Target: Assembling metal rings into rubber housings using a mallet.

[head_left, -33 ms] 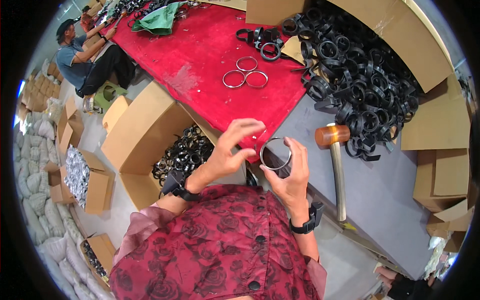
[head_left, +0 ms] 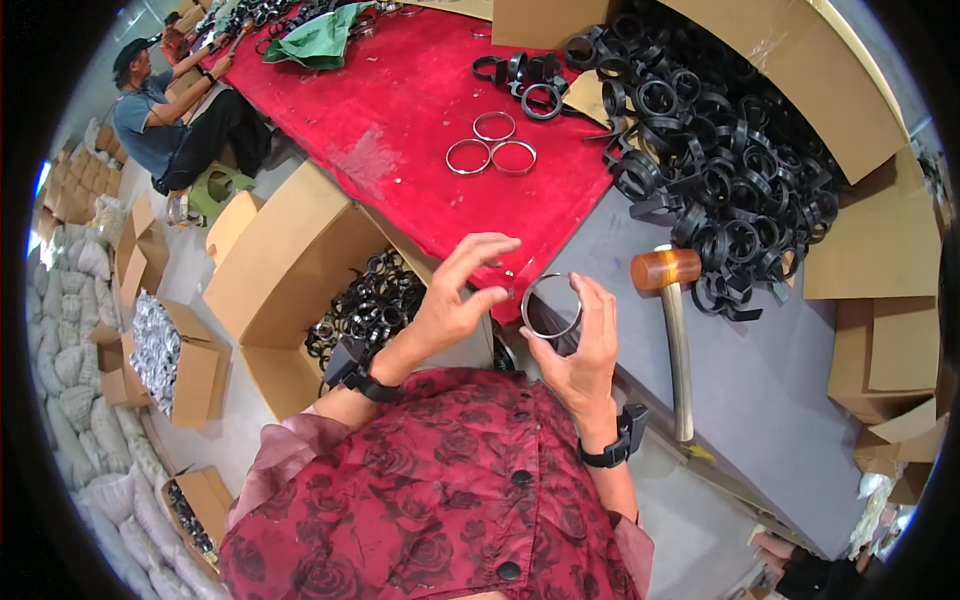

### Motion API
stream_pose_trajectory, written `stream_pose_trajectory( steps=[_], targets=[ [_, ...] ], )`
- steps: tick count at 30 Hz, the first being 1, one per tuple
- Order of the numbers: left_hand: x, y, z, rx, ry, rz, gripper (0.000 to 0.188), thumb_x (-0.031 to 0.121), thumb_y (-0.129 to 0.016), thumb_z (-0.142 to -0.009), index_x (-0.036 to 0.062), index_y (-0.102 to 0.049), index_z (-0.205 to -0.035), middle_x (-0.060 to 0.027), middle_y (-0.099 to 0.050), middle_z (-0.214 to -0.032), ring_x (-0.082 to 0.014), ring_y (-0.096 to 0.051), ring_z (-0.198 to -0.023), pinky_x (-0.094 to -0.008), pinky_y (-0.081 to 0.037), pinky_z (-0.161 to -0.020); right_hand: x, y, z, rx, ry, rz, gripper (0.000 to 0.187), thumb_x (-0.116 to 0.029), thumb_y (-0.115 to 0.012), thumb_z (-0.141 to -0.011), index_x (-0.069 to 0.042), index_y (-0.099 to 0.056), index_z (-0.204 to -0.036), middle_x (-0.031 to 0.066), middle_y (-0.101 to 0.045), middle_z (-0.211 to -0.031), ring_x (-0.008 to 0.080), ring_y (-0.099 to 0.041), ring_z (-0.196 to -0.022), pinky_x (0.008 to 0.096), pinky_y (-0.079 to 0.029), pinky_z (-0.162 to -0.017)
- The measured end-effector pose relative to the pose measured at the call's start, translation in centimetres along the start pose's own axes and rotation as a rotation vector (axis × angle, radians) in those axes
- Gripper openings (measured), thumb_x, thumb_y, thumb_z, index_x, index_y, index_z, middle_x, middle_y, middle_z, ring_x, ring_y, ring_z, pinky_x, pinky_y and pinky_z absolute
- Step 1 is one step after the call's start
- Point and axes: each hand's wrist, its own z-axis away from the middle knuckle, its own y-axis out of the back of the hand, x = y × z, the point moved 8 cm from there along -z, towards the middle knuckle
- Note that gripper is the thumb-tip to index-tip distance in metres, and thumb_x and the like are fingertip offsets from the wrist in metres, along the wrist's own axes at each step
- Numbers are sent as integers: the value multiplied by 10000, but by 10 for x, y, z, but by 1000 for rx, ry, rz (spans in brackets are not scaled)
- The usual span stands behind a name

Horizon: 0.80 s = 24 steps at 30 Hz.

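My right hand pinches a thin, shiny metal ring between thumb and fingers, held upright over the near edge of the red cloth. Left of the ring, my left hand is open and holds nothing, its thumb and fingers spread apart. Farther off on the cloth lie three similar metal rings, grouped close together. A mallet with an amber head and a wooden handle rests on the grey tabletop to the right of my right hand.
Black ring-shaped parts are heaped at the far right, against cardboard. Below the table at left stands an open carton holding more black and shiny rings. A co-worker sits at the far left, near a green bag.
My left hand has shifted slightly left and up, away from the ring. The right hand keeps its hold on the metal ring, nearly still.
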Motion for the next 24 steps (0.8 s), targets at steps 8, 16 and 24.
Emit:
stream_pose_trajectory(
  steps=[8, 16, 24],
  targets=[
    [-54, -29, 25, -145, 452, 383, 290, 123, -592, -1029, -10, -632, -1284, -76, -711, -1123, -144, -667, -1052, -305, -529, -954, -5, -3, 7, 24, 90, 99, 900, -34, -899, -609, 24, -490, -1409, 234, -564, -1289, 415, -575, -1150, 475, -501, -955],
    [-48, -42, 26, -137, 520, 498, 266, 71, -676, -957, -12, -652, -1208, -51, -705, -1026, -115, -658, -961, -284, -541, -884, 1, 1, 13, 44, 60, 86, 902, -49, -900, -620, 40, -483, -1415, 247, -555, -1288, 425, -571, -1140, 481, -498, -954],
    [-50, -63, 6, -240, 538, 406, 249, 89, -686, -954, 3, -667, -1186, -44, -716, -983, -107, -666, -901, -286, -549, -831, 36, 18, 31, 39, -132, 41, 829, -107, -901, -651, 51, -505, -1362, 254, -569, -1262, 427, -566, -1147, 476, -480, -988]
  ],
)
